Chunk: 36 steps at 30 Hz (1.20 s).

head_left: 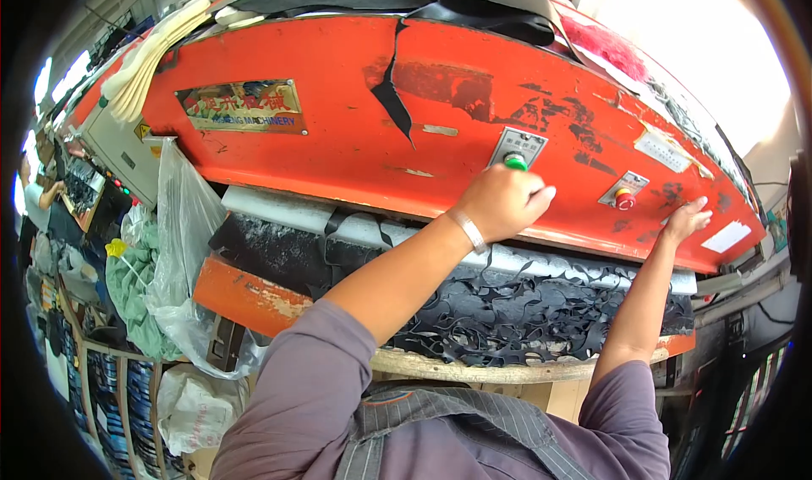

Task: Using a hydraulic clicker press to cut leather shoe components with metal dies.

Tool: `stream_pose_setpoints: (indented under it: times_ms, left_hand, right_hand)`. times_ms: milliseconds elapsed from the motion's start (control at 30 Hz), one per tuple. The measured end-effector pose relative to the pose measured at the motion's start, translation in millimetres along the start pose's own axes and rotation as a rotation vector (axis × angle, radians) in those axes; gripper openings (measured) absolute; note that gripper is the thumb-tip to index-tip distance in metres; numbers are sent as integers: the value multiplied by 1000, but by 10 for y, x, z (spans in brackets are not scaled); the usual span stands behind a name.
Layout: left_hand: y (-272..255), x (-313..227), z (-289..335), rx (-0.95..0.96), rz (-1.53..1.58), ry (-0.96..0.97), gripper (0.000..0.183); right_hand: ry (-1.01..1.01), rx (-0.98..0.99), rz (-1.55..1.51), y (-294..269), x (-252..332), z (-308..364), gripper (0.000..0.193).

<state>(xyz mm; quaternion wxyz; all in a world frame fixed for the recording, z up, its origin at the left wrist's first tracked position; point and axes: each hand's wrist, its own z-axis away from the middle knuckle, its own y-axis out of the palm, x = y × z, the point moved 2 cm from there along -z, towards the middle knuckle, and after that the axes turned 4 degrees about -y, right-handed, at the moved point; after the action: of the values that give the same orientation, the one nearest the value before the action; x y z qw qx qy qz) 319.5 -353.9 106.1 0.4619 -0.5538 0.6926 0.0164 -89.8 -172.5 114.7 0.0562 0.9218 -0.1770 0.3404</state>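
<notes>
The left hand (505,199) is curled loosely, fingers together, thumb at the green button (515,162) on the red press (338,133). The right hand (687,219) lies flat beside the red button (624,199). Best to keep both hands up, off the black sheet (524,311) below.

Orange painted metal press head (355,133): semi-gloss, paint chipped and scratched, dark patches exposed. Green plastic push-button (515,162): glossy. Black cut-out sheet material (516,311): matt, rough-edged, lying on the pale wooden worktop (474,370). Clear plastic bag (182,226): thin, crinkled, shiny. Silver metal bracelet (468,230): polished.
</notes>
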Motion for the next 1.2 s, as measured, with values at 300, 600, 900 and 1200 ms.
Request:
stream_pose_setpoints:
  times_ms: [300,600,900,1200]
  left_hand:
    - [-205,160,938,46,-165,-243,31]
    - [-180,-229,781,-202,-52,233,11]
    - [20,101,809,-15,-146,-16,24]
    - [-599,220,3209,292,-544,-513,33]
  right_hand:
    - [101,297,-350,-639,112,172,80]
    - [12,27,238,-9,40,55,87]
    - [-65,234,-41,-79,-268,-199,82]
    - [-226,207,-548,-556,1078,344,32]
